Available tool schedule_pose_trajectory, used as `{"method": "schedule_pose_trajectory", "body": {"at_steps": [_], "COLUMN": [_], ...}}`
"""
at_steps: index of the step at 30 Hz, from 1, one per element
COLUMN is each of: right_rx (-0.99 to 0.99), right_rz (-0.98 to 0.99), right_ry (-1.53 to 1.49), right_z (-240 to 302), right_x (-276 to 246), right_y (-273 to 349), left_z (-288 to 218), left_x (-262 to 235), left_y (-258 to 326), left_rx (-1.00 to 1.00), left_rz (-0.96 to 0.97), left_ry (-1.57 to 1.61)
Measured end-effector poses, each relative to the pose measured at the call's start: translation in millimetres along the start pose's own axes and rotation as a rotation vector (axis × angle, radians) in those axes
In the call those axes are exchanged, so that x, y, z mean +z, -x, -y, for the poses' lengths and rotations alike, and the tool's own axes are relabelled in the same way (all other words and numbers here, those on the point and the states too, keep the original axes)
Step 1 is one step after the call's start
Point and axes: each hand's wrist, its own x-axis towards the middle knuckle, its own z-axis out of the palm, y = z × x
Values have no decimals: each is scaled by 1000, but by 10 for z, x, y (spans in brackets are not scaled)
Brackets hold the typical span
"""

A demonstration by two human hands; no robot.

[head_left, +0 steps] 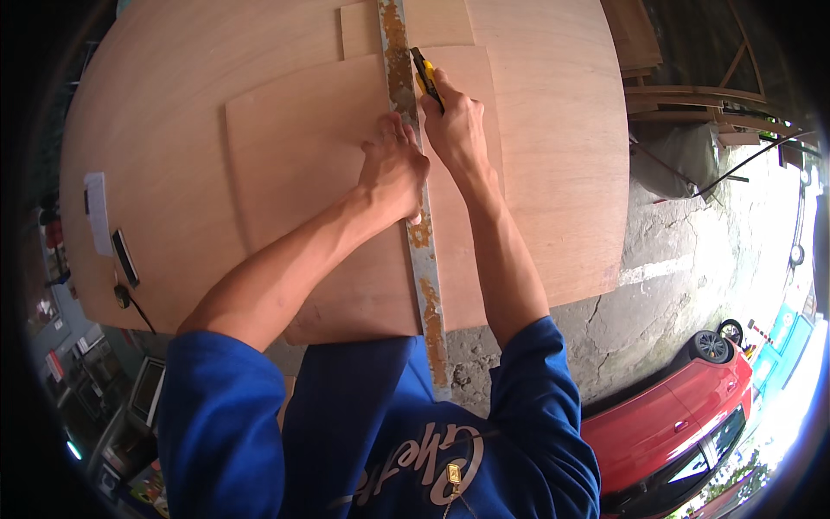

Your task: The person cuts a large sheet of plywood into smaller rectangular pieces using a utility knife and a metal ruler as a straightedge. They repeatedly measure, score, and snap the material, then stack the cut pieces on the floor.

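A long metal straightedge (428, 294), grey with rust-brown patches, lies across a thin plywood sheet (303, 147) and runs past its near edge toward my body. My left hand (395, 169) presses down on the straightedge around its middle, fingers bent over the bar. In my right hand (456, 121) is a yellow and black utility knife (424, 73), gripped with the thumb along its top. The knife's tip sits close against the right edge of the straightedge, near its far part. Whether the blade touches the wood cannot be made out.
Under the sheet spreads a larger plywood panel (562, 173). A tape measure (122, 296), a dark flat pencil-like bar (125, 257) and a white paper strip (98, 212) lie at its left. A red car (674, 415) stands on the right; wood scraps (692, 99) are stacked at far right.
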Motion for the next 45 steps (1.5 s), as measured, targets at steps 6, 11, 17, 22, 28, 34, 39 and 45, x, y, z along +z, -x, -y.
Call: {"method": "schedule_pose_trajectory", "body": {"at_steps": [6, 11, 17, 22, 28, 34, 39, 45], "right_rx": [-19, 7, 45, 67, 67, 89, 214, 202], "right_rz": [64, 164, 193, 196, 176, 186, 186, 215], "right_ry": [101, 172, 111, 85, 43, 63, 60, 82], "right_z": [151, 251, 272, 263, 212, 190, 233, 239], "right_x": [-26, -121, -243, -330, -415, -483, -581, -717], "right_y": [-92, -13, 373, 822, 1351, 1892, 2339, 2849], "left_z": [19, 50, 72, 70, 60, 41, -18, -6], "left_x": [25, -4, -8, 100, 175, 63, -1, -1], "left_y": [-25, -17, 5, 24, 36, 52, 80, 46], "left_rx": [18, 78, 85, 46, 41, 32, -23, 19], "left_rz": [27, 63, 50, -24, -135, -49, -7, 31], "left_ry": [-33, -7, -83, 72, 125, 76, 50, 177]}}
